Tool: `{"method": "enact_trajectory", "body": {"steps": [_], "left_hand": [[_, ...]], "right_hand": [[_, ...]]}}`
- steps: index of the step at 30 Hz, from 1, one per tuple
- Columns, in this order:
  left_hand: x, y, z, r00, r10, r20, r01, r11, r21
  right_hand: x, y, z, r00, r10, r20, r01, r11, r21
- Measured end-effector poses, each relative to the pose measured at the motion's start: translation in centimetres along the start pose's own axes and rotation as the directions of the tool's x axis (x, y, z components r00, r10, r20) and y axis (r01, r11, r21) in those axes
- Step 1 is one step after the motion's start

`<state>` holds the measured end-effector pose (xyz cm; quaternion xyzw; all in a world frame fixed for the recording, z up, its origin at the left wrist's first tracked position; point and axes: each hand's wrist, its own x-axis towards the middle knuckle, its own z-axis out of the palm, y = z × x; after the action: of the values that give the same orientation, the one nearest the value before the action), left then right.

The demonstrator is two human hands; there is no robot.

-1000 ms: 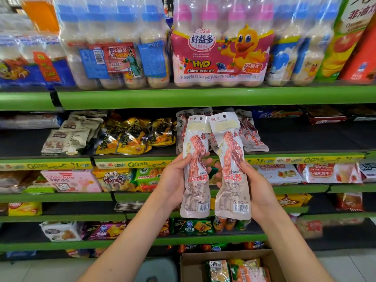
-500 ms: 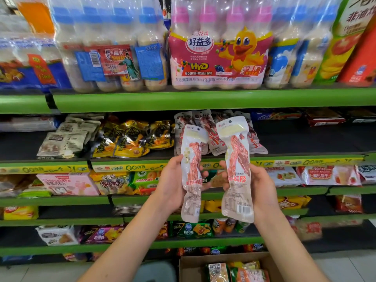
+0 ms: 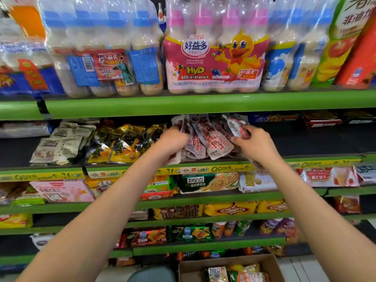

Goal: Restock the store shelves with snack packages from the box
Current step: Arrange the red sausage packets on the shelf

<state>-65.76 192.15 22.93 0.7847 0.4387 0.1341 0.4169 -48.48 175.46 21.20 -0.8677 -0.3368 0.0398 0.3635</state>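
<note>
Both my arms reach into the second green shelf [image 3: 203, 166]. My left hand [image 3: 173, 142] grips the left side of a bunch of white snack packets with red print [image 3: 209, 139] that lean against each other on that shelf. My right hand [image 3: 255, 142] pinches one such packet [image 3: 236, 126] at the bunch's right end. The cardboard box [image 3: 195, 267] stands on the floor at the bottom, holding several more snack packs [image 3: 238, 273].
Yellow-black packets [image 3: 122, 143] and beige packets [image 3: 59, 143] lie left of my hands. The shelf right of my hands is bare black. Bottled drink multipacks [image 3: 213, 51] fill the top shelf. Lower shelves carry biscuit and chip packs. A grey stool [image 3: 152, 274] sits beside the box.
Both hands rose from chest height and carried the two white-red packets forward onto the second shelf, in among the packets there. The view tilted up and closer to the shelf.
</note>
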Motion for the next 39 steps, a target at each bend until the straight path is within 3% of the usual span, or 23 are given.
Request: {"method": "enact_trajectory", "body": {"steps": [3, 7, 10, 13, 18, 23, 30, 36, 39], "left_hand": [[2.8, 1.7, 0.8, 1.000, 0.009, -0.006, -0.008, 0.997, 0.075], [4.0, 1.8, 1.7, 0.991, 0.096, 0.094, -0.125, 0.913, 0.389], [4.1, 0.1, 1.7, 0.984, 0.138, 0.111, -0.174, 0.859, 0.482], [4.1, -1.5, 1.4, 0.977, 0.194, 0.093, -0.214, 0.843, 0.493], [3.4, -2.1, 1.6, 0.954, 0.223, 0.201, -0.298, 0.797, 0.525], [4.2, -1.7, 1.3, 0.954, 0.214, 0.211, -0.296, 0.788, 0.540], [4.3, -4.2, -0.3, 0.910, 0.272, 0.312, -0.403, 0.753, 0.520], [4.6, -5.9, -0.7, 0.888, 0.378, 0.263, -0.459, 0.678, 0.574], [4.3, -5.6, -0.5, 0.884, 0.415, 0.214, -0.460, 0.688, 0.561]], "right_hand": [[3.6, -0.6, 0.7, 1.000, -0.011, 0.025, 0.013, 0.998, -0.068], [5.8, 0.3, 1.9, 0.983, -0.029, 0.180, 0.062, 0.982, -0.180], [5.6, 1.8, 1.7, 0.978, -0.070, 0.198, 0.096, 0.988, -0.125], [4.5, 3.6, 1.2, 0.984, -0.133, 0.121, 0.141, 0.988, -0.066], [3.7, 4.3, 1.6, 0.965, -0.166, 0.203, 0.195, 0.972, -0.130], [4.2, 2.7, 2.5, 0.962, -0.144, 0.234, 0.172, 0.980, -0.103], [3.5, 4.6, 2.1, 0.953, -0.181, 0.244, 0.197, 0.980, -0.041], [2.8, 5.8, 1.7, 0.969, -0.202, 0.145, 0.195, 0.979, 0.062], [2.3, 6.2, 1.6, 0.968, -0.191, 0.161, 0.182, 0.981, 0.074]]}}
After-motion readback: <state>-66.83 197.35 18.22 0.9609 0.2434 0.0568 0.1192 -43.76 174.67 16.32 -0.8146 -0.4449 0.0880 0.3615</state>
